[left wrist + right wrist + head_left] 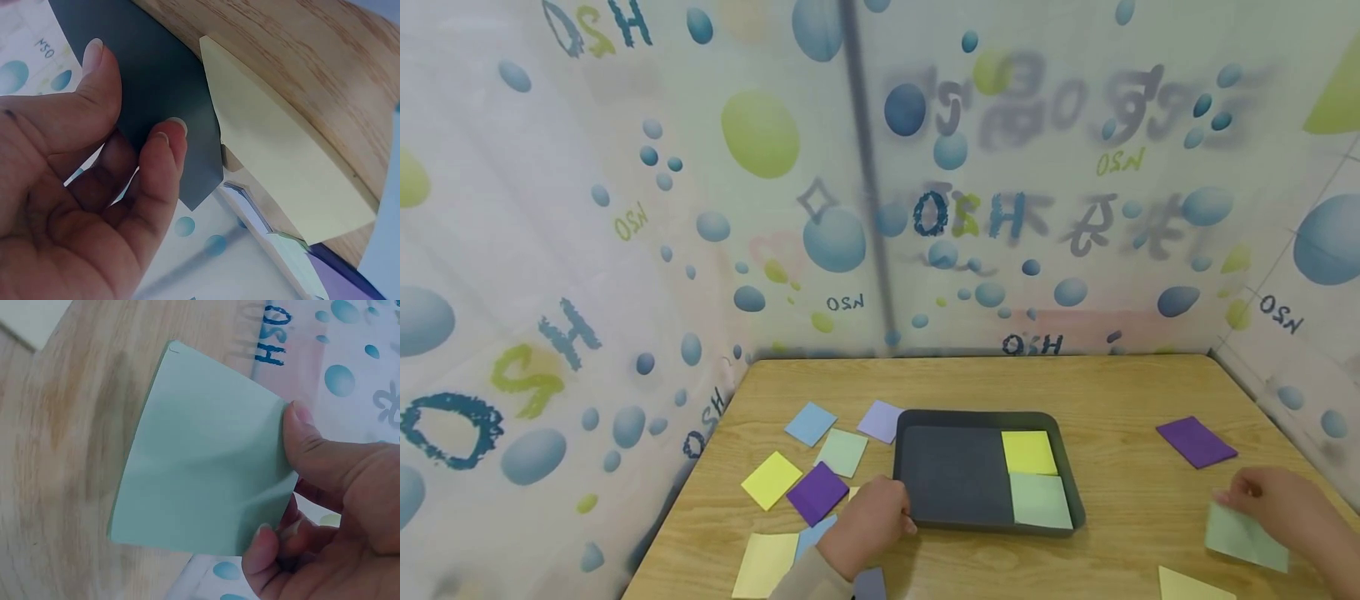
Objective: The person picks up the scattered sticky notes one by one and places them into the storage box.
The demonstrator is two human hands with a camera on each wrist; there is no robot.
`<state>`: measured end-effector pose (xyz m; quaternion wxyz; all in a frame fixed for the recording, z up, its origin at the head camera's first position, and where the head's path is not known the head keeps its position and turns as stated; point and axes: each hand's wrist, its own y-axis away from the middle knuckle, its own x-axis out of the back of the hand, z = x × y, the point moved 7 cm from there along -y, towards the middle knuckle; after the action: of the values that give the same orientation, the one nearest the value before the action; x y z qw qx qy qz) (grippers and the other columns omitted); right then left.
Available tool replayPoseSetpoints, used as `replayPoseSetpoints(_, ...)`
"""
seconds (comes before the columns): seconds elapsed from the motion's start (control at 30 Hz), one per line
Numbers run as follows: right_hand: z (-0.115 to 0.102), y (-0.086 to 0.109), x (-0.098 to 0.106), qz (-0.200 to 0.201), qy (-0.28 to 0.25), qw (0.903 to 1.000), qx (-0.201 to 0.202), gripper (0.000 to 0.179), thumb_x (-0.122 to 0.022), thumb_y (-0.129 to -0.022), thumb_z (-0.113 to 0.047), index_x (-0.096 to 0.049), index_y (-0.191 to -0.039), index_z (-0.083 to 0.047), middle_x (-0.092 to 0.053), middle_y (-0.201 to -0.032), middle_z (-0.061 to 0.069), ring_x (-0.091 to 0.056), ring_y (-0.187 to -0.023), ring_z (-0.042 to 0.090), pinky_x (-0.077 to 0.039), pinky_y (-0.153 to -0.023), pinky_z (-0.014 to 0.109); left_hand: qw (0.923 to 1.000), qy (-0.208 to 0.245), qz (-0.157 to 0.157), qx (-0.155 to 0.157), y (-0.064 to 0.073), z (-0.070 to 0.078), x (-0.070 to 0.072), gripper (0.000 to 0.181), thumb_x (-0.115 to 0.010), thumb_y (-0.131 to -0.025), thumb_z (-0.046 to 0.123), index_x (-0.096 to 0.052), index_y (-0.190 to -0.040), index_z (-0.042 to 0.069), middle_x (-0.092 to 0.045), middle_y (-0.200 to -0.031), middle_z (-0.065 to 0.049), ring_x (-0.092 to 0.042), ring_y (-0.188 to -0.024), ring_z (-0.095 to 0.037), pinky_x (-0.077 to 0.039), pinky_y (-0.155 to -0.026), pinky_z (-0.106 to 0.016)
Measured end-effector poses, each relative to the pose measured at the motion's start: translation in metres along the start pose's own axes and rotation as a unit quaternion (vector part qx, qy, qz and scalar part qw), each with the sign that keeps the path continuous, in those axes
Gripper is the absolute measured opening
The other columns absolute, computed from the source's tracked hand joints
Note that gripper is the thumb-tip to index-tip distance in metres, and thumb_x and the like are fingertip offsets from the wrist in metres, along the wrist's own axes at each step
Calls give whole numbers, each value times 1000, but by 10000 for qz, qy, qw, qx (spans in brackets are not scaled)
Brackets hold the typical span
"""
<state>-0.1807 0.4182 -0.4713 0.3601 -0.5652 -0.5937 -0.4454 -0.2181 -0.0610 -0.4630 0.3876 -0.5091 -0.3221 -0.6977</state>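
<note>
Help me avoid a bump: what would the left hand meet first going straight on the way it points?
The dark tray comes first: the left hand points at its near left corner. They may already be touching; depth leaves that unclear.

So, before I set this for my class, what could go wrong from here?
1. The right hand pinches the held green square along one side only, so it might tilt or slip.
2. The left hand is at the near left corner of the tray; a bump could shift the bright yellow square and the green square inside.
3. The left sleeve is close to the pale yellow square and might drag it.
</note>
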Motion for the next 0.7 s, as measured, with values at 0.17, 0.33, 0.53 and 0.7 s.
replayPoseSetpoints(0.17,-14,-3,6,182,-15,9997,171,37,-64,-99,-36,-49,-72,-15,-36,-65,-5,-35,-61,9,-27,-58,26,10000,-9,-2,13,-1,0,-1,17,-85,-80,18,-76,-67,14,-67,-64,7,-55,-59,-2,-45,-54,-19)
replayPoseSetpoints(0.33,-25,-7,10,395,53,9985,373,38,-65,-98,-34,-49,-70,-14,-37,-65,-5,-35,-60,8,-27,-57,25,10000,-23,-35,29,-1,-1,-2,16,-85,-80,18,-76,-68,14,-67,-64,7,-56,-60,-2,-46,-55,-19)
replayPoseSetpoints(0.53,-40,-13,13,327,-26,9986,405,37,-65,-98,-36,-52,-72,-13,-41,-65,-4,-37,-61,12,-29,-56,27,10000,-30,7,-30,-1,-1,-1,15,-85,-79,19,-76,-68,14,-68,-65,7,-59,-62,-4,-48,-57,-20)
replayPoseSetpoints(0.7,-52,-16,14,179,-236,9988,387,38,-64,-98,-37,-52,-73,-12,-42,-66,-4,-39,-61,12,-30,-57,27,10000,-23,17,-42,0,0,0,14,-85,-79,18,-77,-69,14,-68,-65,6,-60,-62,-4,-49,-57,-20)
